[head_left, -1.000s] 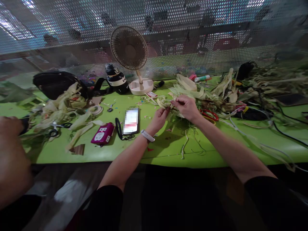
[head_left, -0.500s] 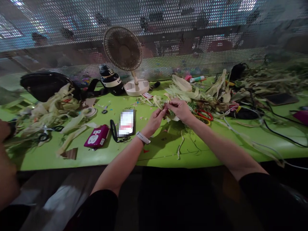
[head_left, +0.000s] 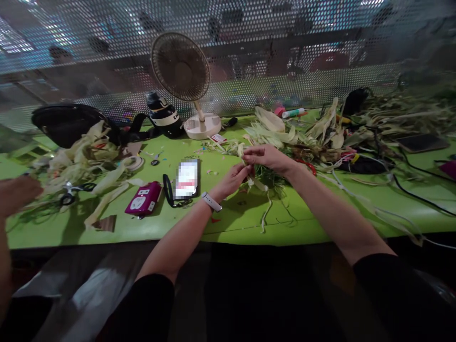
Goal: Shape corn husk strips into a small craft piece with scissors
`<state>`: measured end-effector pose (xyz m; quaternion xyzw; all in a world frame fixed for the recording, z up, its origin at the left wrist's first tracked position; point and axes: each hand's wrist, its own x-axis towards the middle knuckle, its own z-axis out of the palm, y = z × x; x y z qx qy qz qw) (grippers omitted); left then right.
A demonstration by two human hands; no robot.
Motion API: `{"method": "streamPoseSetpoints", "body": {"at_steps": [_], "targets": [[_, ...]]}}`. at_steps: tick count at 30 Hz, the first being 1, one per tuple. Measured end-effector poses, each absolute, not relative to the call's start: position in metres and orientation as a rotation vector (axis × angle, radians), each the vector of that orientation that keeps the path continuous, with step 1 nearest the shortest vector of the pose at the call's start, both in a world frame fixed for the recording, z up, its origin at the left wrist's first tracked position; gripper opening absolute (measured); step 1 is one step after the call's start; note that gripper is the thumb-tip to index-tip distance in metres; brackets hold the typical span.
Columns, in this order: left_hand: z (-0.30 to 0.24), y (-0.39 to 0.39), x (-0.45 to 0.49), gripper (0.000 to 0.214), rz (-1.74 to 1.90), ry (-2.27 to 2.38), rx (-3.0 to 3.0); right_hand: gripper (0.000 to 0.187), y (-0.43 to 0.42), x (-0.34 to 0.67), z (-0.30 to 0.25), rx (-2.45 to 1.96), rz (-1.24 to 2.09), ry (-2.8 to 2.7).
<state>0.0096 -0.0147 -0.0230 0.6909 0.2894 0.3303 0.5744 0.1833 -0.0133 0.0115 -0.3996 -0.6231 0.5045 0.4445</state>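
Note:
Over the middle of the green table (head_left: 242,223) my two hands meet on a pale strip of corn husk (head_left: 257,184). My left hand (head_left: 233,178), with a white watch at the wrist, pinches the strip from below. My right hand (head_left: 268,157) pinches its upper end, fingers closed. Loose thin husk strips (head_left: 265,216) hang and lie on the table beneath the hands. A heap of husks (head_left: 285,135) lies just behind them.
A phone (head_left: 187,178), a magenta device (head_left: 143,204) and scissors (head_left: 73,190) lie left of my hands, by another husk pile (head_left: 96,159). A desk fan (head_left: 185,71), a bottle (head_left: 162,114) and a black bag (head_left: 67,123) stand behind. Another person's hand (head_left: 16,192) is at far left. Cables (head_left: 413,187) run right.
My hands have drawn slightly apart, the right rising and the left dropping, stretching the husk strip between them. The other person's hand at far left has shifted.

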Motion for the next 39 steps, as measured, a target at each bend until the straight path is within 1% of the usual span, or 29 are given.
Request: {"method": "streamPoseSetpoints", "body": {"at_steps": [2, 7, 14, 18, 23, 25, 28, 32, 35, 37, 39], "targets": [[-0.024, -0.014, 0.009, 0.051, 0.743, 0.684, 1.641, 0.03, -0.016, 0.181, 0.011, -0.944, 1.26, -1.568], [-0.024, -0.014, 0.008, 0.05, 0.703, 0.689, 1.683, 0.031, -0.019, 0.175, 0.011, -0.918, 1.404, -1.567], [-0.014, -0.02, 0.007, 0.054, 0.609, 0.68, 1.657, 0.025, -0.019, 0.162, 0.005, -1.0, 1.197, -1.423], [-0.018, -0.018, 0.008, 0.053, 0.608, 0.679, 1.518, 0.035, -0.019, 0.164, 0.009, -1.042, 1.19, -1.475], [-0.026, -0.011, 0.009, 0.045, 0.788, 0.704, 1.262, 0.052, -0.015, 0.179, 0.016, -1.287, 0.89, -1.625], [-0.026, -0.01, 0.009, 0.043, 0.792, 0.691, 1.207, 0.056, -0.014, 0.181, 0.015, -1.333, 0.863, -1.727], [-0.024, -0.011, 0.009, 0.04, 0.805, 0.656, 1.178, 0.058, -0.013, 0.179, 0.011, -1.289, 0.791, -1.825], [-0.02, -0.012, 0.008, 0.036, 0.826, 0.68, 1.24, 0.055, -0.014, 0.173, 0.01, -1.274, 0.636, -1.772], [-0.021, -0.013, 0.007, 0.036, 0.815, 0.683, 1.306, 0.057, -0.011, 0.173, 0.009, -1.29, 0.579, -1.741], [-0.024, -0.012, 0.007, 0.035, 0.83, 0.666, 1.297, 0.059, -0.008, 0.177, 0.008, -1.294, 0.607, -1.716], [-0.027, -0.01, 0.008, 0.033, 0.887, 0.646, 1.237, 0.061, -0.006, 0.18, 0.007, -1.327, 0.737, -1.645]]}}
